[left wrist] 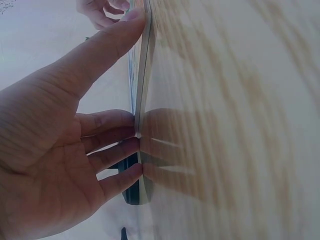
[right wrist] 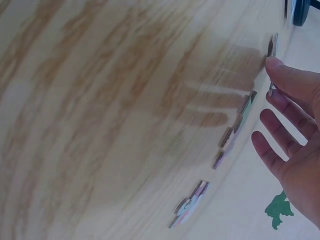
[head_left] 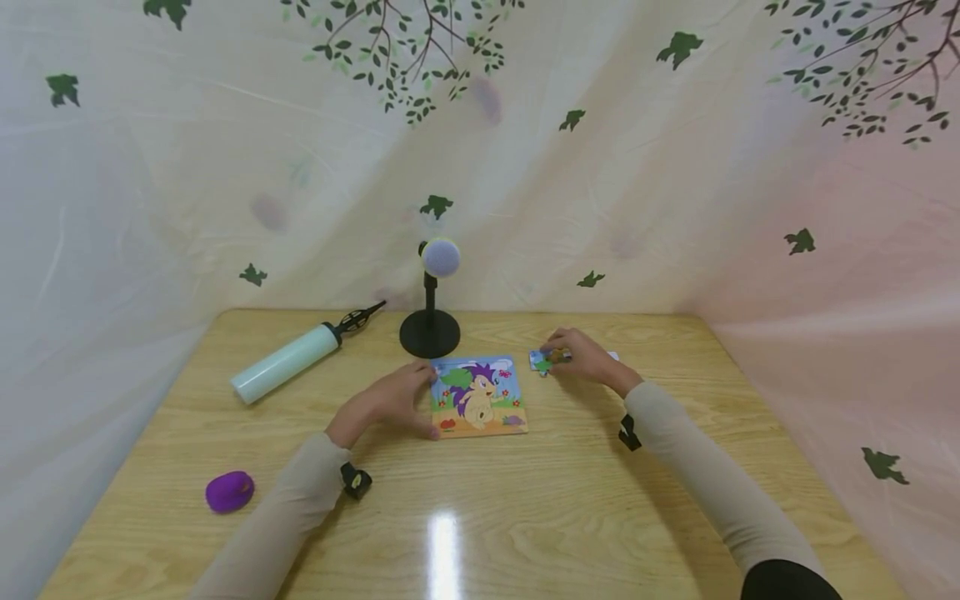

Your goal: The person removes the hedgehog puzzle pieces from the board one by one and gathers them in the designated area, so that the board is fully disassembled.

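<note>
The flat picture board (head_left: 480, 397), showing a purple-spined hedgehog, lies on the bench (head_left: 525, 517); whether it is a tray with fitted pieces cannot be told. The left hand (head_left: 387, 400) spreads wide along its left edge, thumb and fingertips touching it. Right of the board, the right hand (head_left: 583, 356) pinches a puzzle piece (right wrist: 273, 46) near more loose pieces (right wrist: 190, 204). Behind the board stands a black stand (head_left: 430, 333) with a round head; leftward lie a pale tube (head_left: 287, 364) and a purple object (head_left: 230, 492).
</note>
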Tool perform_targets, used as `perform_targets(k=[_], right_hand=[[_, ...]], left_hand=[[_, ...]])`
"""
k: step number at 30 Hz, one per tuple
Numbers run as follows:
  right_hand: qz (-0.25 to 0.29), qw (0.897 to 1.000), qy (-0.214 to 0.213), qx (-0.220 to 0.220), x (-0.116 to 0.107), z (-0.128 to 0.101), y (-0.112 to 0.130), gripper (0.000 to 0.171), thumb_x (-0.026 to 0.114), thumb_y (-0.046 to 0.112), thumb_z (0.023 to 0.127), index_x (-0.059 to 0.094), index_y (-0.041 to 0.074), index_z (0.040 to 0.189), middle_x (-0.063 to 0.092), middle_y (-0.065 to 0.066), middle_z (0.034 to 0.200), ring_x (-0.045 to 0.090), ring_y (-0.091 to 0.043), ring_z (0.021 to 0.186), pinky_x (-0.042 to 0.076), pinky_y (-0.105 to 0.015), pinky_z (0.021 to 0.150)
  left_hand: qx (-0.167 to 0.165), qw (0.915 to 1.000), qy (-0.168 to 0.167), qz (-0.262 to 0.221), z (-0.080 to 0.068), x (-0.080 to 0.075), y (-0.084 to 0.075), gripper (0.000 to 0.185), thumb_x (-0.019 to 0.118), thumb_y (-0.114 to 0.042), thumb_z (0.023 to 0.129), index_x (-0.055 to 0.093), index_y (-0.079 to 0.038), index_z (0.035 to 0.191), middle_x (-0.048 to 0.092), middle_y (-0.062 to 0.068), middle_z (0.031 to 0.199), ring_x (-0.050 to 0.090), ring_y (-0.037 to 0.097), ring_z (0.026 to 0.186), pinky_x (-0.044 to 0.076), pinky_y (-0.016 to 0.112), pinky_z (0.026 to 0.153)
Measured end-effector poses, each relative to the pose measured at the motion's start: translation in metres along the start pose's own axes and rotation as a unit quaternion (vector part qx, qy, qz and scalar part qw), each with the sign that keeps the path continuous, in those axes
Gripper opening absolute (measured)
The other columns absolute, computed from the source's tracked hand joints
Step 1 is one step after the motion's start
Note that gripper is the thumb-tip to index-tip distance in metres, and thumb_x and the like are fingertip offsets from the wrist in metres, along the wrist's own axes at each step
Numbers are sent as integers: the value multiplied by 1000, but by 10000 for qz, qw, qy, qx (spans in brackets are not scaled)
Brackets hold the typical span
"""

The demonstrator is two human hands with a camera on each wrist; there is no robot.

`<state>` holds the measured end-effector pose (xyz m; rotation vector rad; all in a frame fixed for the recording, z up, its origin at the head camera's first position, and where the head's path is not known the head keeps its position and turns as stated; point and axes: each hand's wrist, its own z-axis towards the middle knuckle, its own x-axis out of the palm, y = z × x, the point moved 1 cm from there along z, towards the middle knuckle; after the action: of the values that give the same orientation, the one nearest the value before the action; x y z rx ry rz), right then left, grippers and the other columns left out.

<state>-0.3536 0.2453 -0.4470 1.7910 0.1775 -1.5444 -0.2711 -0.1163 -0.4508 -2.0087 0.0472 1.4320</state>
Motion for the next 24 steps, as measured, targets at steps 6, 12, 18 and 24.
perform_targets(k=[6,12,18,24], right_hand=[[-57,10000,20,26,1,0,0,40,75,5,91,66,-7,128,62,-25,129,58,-42,118,54,-55,100],[-56,9999,60,96,1,0,1,40,75,4,91,66,-6,128,62,-25,129,58,-41,119,54,-54,100],[-7,9999,73,100,1,1,2,40,75,2,90,66,-7,128,63,-25,129,60,-41,117,55,-54,99],[-6,9999,83,123,1,2,0,39,74,4,91,66,-5,129,62,-24,130,59,-41,119,54,-55,100]], left_hand=[[78,10000,-29,38,-1,0,-1,101,88,-49,75,43,2,150,34,22,161,33,40,151,31,53,124],[72,10000,-53,32,-2,0,0,100,88,-49,75,44,2,149,34,22,161,33,40,150,32,53,124],[39,10000,-43,28,-1,1,0,100,88,-50,75,44,1,149,34,22,162,33,40,151,32,53,124],[62,10000,-51,16,-1,1,1,101,88,-50,75,43,1,150,33,22,162,33,40,151,32,53,124]])
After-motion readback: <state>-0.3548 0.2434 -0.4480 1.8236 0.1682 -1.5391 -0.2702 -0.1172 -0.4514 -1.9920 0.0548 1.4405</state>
